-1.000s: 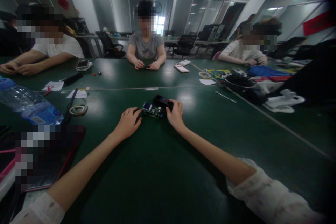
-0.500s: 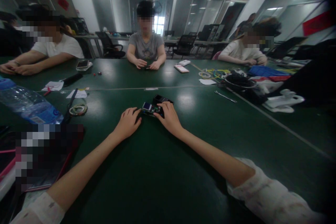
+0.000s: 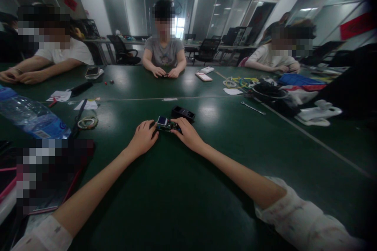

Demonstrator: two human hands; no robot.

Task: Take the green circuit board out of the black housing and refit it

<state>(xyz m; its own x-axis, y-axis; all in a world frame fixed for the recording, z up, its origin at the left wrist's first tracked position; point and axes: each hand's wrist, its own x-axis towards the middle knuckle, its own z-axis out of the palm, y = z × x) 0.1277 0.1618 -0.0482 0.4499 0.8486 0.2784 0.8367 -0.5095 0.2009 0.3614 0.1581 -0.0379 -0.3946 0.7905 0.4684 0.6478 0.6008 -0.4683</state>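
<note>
A small circuit board with a little screen (image 3: 162, 120) lies on the green table (image 3: 176, 188) between my two hands. My right hand (image 3: 190, 135) holds its right end, fingers on the far side and thumb on the near side. My left hand (image 3: 143, 138) rests on the table with fingers and thumb apart; its fingertips come up to the board's left end, and whether they touch it I cannot tell. Just behind the board and my right fingers lies a black plastic casing (image 3: 183, 113).
To the left are a water bottle (image 3: 32, 113), a bracelet (image 3: 87, 122) and a pink-edged dark object. A wrench (image 3: 252, 108), cables (image 3: 240, 82) and a white plastic part (image 3: 318, 113) lie to the right. Several people sit across the table.
The circuit board has shifted slightly left toward my left hand, and my right hand has moved left with it. More of the black casing shows. My left hand stays put.
</note>
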